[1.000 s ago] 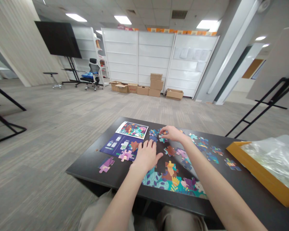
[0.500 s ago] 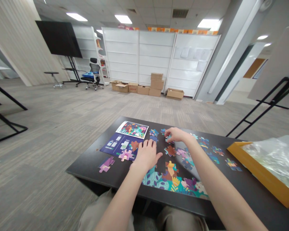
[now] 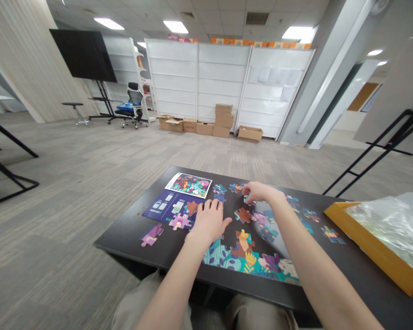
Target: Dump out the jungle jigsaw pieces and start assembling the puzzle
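Observation:
My left hand [image 3: 210, 223] lies palm down, fingers stretched, over the table and the edge of the purple instruction sheet [image 3: 160, 207]. Beside its fingers are a brown puzzle piece [image 3: 191, 208] and a pink puzzle piece [image 3: 179, 221]. My right hand [image 3: 261, 191] reaches to the back of the table, its fingers bent down on a blue puzzle piece [image 3: 247, 199], partly hidden. An orange-and-blue piece [image 3: 235, 188] lies just left of it. In front of both hands is the joined part of the jigsaw [image 3: 241, 256], with teal leaves and a brown-orange figure.
A picture card [image 3: 190, 184] lies at the table's back left. Loose pieces [image 3: 332, 234] spread along the right side, near a yellow box [image 3: 371, 247] with clear plastic in it. Cardboard boxes [image 3: 223, 121] stand by the far white shelves.
My right hand has shifted a little right, the blue piece moving along under its fingers. The orange-and-blue piece now shows more fully. My left hand stays put.

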Tool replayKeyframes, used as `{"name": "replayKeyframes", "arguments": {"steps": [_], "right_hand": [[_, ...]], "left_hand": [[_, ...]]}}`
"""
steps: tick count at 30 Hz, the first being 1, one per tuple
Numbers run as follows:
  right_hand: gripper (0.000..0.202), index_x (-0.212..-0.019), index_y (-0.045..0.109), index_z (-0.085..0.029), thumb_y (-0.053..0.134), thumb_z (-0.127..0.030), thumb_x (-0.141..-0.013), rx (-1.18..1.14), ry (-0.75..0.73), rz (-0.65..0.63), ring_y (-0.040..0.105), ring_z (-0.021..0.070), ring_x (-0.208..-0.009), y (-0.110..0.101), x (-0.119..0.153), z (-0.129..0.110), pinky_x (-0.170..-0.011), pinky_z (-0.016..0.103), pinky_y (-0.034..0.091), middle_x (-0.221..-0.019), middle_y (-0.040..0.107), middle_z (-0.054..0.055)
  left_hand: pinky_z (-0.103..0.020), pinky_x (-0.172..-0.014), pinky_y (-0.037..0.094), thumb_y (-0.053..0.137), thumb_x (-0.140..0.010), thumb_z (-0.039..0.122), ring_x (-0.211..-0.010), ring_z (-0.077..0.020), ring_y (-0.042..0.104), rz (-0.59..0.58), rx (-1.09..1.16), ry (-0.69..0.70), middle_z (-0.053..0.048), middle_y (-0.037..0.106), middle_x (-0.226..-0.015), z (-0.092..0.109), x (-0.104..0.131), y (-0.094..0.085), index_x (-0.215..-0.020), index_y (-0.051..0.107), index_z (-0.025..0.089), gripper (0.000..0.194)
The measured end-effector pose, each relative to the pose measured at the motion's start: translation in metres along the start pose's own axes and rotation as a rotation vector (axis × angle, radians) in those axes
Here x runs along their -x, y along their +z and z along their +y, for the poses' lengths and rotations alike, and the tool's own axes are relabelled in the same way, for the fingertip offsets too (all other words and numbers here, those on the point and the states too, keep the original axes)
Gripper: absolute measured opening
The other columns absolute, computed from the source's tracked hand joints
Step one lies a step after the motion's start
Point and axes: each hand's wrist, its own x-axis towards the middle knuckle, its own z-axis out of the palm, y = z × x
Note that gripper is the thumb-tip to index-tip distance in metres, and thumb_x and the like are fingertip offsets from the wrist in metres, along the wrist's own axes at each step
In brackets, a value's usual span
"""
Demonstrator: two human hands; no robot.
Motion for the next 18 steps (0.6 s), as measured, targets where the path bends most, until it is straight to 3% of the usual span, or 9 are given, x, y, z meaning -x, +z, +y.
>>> {"name": "replayKeyframes", "arguments": {"steps": [5,8,12,18], "right_hand": [[0.033,-0.107,0.077,-0.017,0.08,-0.021,-0.074,-0.013,-0.074,0.079,0.071,0.0253,-0.099,-0.02,0.013,-0.014,-0.08,0.03,0.052,-0.113,0.076,0.01],[0.028,-0.107,0.076,-0.018,0.075,-0.025,-0.08,-0.068,-0.154,0.148,0.07,0.0238,-0.094,-0.024,0.03,-0.025,-0.079,0.03,0.051,-0.109,0.076,0.009],[0.014,-0.094,0.076,-0.02,0.067,-0.028,-0.088,-0.118,-0.268,0.222,0.068,0.0212,-0.083,-0.002,0.055,-0.029,-0.074,0.03,0.049,-0.093,0.077,0.006],[0.014,-0.09,0.076,-0.02,0.069,-0.033,-0.089,-0.184,-0.233,0.334,0.067,0.0221,-0.086,0.045,0.073,-0.014,-0.077,0.032,0.048,-0.09,0.076,0.006]], "left_hand": [[-0.05,-0.107,0.044,0.052,-0.1,0.05,-0.129,-0.0353,0.052,0.008,-0.017,-0.001,-0.017,0.059,-0.14,0.0,0.0,0.002,-0.139,0.055,0.011,0.054],[-0.051,-0.107,0.044,0.051,-0.1,0.05,-0.13,-0.0357,0.051,-0.007,-0.016,0.005,-0.017,0.058,-0.143,-0.001,0.0,0.002,-0.139,0.055,0.011,0.055],[-0.052,-0.111,0.042,0.051,-0.101,0.047,-0.134,-0.0356,0.049,-0.038,0.003,0.013,-0.016,0.055,-0.148,-0.003,0.0,0.0,-0.141,0.053,0.011,0.054],[-0.053,-0.11,0.043,0.053,-0.1,0.043,-0.136,-0.0349,0.05,-0.058,0.029,0.029,-0.017,0.056,-0.148,-0.006,0.002,-0.003,-0.141,0.053,0.013,0.051]]}}
